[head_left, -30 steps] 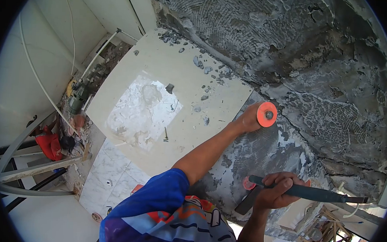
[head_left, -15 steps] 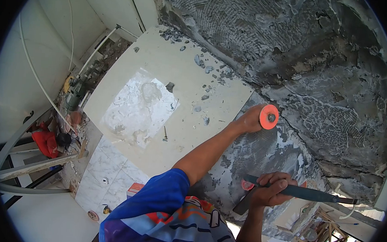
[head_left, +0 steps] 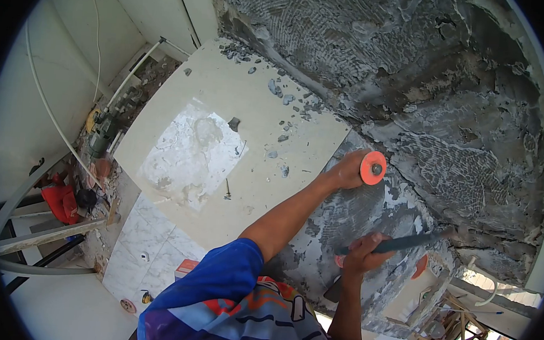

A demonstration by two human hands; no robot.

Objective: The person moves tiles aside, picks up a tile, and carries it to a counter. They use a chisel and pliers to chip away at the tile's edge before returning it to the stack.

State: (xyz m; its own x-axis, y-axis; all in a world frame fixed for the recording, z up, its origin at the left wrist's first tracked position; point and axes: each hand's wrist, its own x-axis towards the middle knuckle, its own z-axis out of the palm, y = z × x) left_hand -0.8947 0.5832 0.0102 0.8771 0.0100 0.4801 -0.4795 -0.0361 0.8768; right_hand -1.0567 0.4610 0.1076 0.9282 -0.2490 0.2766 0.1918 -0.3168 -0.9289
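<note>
Our left hand is closed around a tool topped by an orange disc, between the cream board's right corner and the rough grey wall. Below, with open room between, our right hand grips a dark bar, its longer part pointing right.

Rough matt wall; smooth tiles

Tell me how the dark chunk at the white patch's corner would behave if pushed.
The dark chunk would probably scrape along rather than roll, given its angular outline. It looks stiff but might chip, as smaller grey fragments lie nearby.
</note>
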